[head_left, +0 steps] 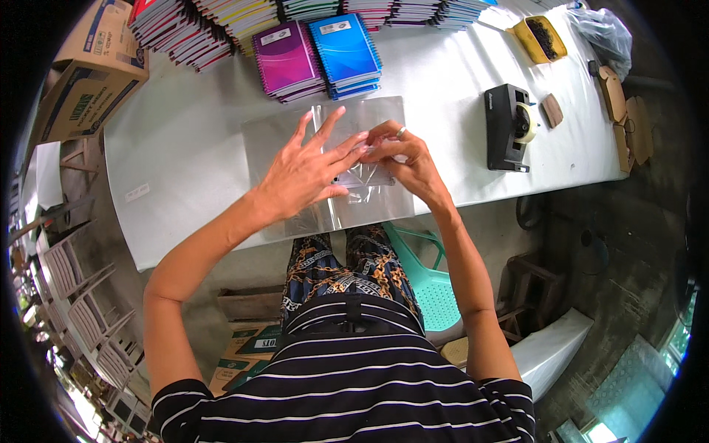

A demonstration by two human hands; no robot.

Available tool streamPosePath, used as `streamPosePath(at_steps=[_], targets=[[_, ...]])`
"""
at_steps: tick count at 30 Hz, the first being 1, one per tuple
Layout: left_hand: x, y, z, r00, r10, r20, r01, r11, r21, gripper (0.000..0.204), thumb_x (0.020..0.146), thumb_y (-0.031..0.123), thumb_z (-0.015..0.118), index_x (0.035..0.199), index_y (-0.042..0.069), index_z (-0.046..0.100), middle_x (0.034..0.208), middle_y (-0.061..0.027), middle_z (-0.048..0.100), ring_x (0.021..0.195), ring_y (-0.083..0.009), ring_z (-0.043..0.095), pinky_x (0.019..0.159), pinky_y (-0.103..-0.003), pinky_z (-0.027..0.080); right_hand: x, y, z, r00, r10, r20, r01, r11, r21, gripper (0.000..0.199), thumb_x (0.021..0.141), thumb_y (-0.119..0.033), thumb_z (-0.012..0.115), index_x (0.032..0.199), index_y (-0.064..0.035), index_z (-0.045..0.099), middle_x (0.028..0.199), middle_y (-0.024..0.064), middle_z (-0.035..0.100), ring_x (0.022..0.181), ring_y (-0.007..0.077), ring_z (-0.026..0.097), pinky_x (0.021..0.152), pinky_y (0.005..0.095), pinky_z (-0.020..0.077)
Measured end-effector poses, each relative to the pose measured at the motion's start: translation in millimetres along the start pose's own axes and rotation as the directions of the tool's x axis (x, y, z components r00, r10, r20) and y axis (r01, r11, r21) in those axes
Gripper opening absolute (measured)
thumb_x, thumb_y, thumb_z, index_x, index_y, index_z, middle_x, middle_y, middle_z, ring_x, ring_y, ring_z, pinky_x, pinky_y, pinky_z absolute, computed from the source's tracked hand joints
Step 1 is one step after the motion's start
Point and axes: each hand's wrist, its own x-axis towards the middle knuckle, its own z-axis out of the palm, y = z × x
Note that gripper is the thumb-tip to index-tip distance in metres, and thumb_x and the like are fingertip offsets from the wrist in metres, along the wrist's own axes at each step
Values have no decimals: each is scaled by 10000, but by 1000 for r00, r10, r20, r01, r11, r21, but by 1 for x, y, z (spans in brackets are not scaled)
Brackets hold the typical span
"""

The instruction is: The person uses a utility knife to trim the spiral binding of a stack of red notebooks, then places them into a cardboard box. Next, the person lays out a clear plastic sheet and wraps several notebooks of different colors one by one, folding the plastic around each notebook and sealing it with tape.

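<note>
Clear plastic sleeve (pixel 325 166) lies under both hands: left (pixel 306 171) spread flat, right (pixel 402 159) pinching it.

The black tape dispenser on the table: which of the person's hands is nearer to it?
Right. The right hand pinches the clear plastic sleeve just left of the tape dispenser; the left hand lies farther left.

Magenta notebook (pixel 286 57), blue notebook (pixel 345 49), black tape dispenser (pixel 507 127), white table (pixel 185 140)
</note>
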Motion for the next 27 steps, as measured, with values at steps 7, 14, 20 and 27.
streamPosePath(at_steps=[7,14,20,27], targets=[[-9,23,6,999,-43,-9,44,989,143,717,764,298,729,1417,179,458,1500,68,388,1445,-281,224,1176,-563,88,-104,57,-181,583,175,-794,-498,849,-178,240,750,-111,744,978,-37,746,1144,116,652,954,229,610,838,337,480],[-4,30,4,997,-82,-7,82,987,136,724,764,218,732,1428,187,444,1505,74,382,1450,-275,211,1186,-541,91,-130,97,-246,487,754,-440,-700,638,320,388,815,-274,758,1033,35,673,1099,169,636,1068,289,588,971,529,447],[-14,34,3,993,-118,10,115,983,145,752,748,187,742,1434,198,434,1506,79,381,1451,-273,210,1187,-537,95,-174,135,-216,697,563,-445,-27,641,767,289,842,-135,716,1031,67,633,1139,162,594,1085,225,578,996,572,457],[-14,34,7,994,-98,-37,104,973,204,737,764,234,723,1440,203,430,1523,85,351,1451,-272,211,1183,-545,92,-193,112,-188,445,88,-891,-850,355,-390,183,725,-285,782,792,-118,748,1213,130,562,1106,314,499,896,457,432]])
